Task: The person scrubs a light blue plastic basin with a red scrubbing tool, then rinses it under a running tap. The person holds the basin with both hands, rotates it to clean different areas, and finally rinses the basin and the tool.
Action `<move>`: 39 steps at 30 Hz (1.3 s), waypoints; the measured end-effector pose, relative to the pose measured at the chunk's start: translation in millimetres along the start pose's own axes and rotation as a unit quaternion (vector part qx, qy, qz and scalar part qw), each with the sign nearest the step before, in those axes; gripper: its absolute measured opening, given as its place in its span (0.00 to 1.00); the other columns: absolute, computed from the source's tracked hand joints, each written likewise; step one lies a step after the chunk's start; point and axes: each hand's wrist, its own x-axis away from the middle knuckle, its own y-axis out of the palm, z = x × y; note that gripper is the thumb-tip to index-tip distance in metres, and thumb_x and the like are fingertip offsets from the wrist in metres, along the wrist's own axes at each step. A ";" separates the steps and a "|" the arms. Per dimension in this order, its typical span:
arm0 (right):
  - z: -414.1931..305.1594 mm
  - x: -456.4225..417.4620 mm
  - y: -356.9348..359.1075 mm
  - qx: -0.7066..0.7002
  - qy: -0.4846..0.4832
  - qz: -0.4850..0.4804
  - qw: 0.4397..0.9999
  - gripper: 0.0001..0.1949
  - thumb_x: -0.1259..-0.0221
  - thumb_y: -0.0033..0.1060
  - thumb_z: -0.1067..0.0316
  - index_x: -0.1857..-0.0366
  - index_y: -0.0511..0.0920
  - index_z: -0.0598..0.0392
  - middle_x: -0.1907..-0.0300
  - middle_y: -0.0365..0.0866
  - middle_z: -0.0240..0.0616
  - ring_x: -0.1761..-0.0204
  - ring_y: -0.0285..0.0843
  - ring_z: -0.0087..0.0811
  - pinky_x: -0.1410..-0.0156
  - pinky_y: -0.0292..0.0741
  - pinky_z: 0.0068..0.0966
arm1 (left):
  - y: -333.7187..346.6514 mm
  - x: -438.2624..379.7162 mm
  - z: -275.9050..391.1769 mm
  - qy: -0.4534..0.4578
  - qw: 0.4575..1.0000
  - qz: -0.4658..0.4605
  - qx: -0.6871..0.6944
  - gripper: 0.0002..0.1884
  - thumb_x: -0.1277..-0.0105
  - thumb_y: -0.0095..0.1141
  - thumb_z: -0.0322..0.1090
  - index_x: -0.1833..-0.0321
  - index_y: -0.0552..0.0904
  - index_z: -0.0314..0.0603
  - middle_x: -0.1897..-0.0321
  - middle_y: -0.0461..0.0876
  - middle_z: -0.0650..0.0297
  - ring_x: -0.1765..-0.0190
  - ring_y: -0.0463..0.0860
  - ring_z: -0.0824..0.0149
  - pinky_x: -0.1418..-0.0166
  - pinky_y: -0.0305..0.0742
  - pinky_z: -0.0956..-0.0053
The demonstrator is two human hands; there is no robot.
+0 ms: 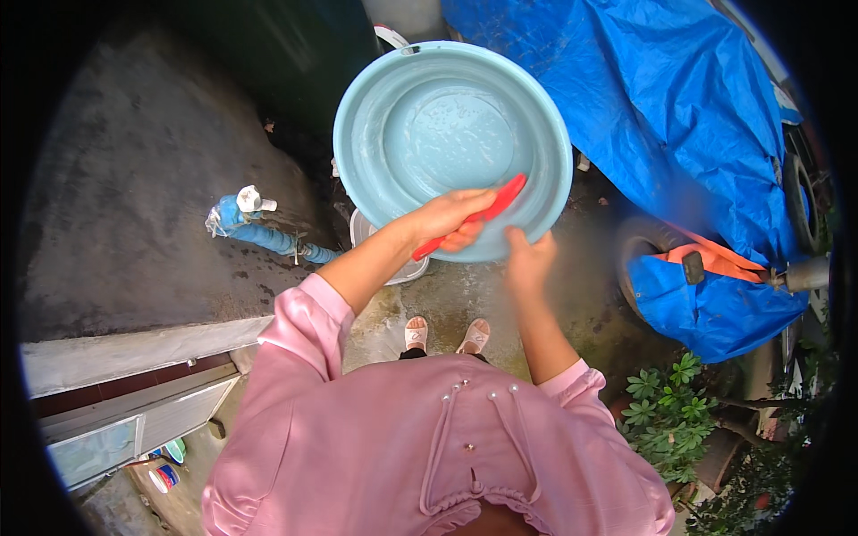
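A round light-blue plastic basin (462,134) is held up in front of me, tilted so that its wet inside faces me. Water drops and streaks show on its bottom. My left hand (456,218) is closed around a red plastic tool (503,201) shaped like a brush handle, and holds it over the basin's near inner wall. Any bristles are hidden from this view. At the near right rim, my right hand (529,258) grips the basin, thumb on the inside and fingers hidden behind it.
Partly beneath the basin is a pale plastic container (409,271). A blue-wrapped pipe with a white tap (249,199) stands left, over a dark concrete slab (154,201). A blue tarpaulin (670,100), a tyre (630,251) and a leafy plant (670,409) are at right.
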 end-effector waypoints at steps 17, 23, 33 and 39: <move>-10.4 -15.3 -7.4 0.011 -0.009 -0.005 1.000 0.13 0.41 0.59 0.83 0.53 0.80 0.65 0.57 0.86 0.35 0.57 0.81 0.22 0.48 0.78 0.22 | 14.0 -0.7 7.7 0.235 0.684 0.263 -0.639 0.39 0.32 0.64 0.47 0.18 0.63 0.60 0.57 0.86 0.49 0.61 0.87 0.46 0.57 0.82 0.52; -44.7 -37.4 -27.1 0.055 0.010 -0.056 0.997 0.14 0.45 0.55 0.83 0.54 0.82 0.64 0.61 0.88 0.37 0.64 0.84 0.24 0.57 0.80 0.24 | -55.4 72.8 38.8 0.301 0.447 0.594 -0.597 0.38 0.43 0.75 0.42 0.30 0.73 0.46 0.50 0.77 0.56 0.61 0.86 0.51 0.60 0.84 0.59; -69.3 -52.4 -5.2 -0.135 -0.001 -0.047 0.990 0.21 0.31 0.67 0.69 0.37 0.75 0.64 0.46 0.85 0.42 0.46 0.84 0.29 0.43 0.83 0.30 | -84.7 52.3 32.4 0.414 0.843 0.343 0.017 0.08 0.36 0.59 0.26 0.55 0.79 0.37 0.75 0.80 0.67 0.84 0.68 0.78 0.82 0.62 0.82; -22.3 -20.5 22.6 -0.267 0.286 -0.060 0.918 0.30 0.35 0.70 0.63 0.33 0.66 0.61 0.37 0.75 0.50 0.38 0.79 0.48 0.36 0.78 0.56 | -57.8 31.8 -4.5 0.454 0.809 0.363 0.092 0.12 0.39 0.57 0.24 0.52 0.77 0.37 0.73 0.78 0.67 0.83 0.70 0.76 0.81 0.64 0.82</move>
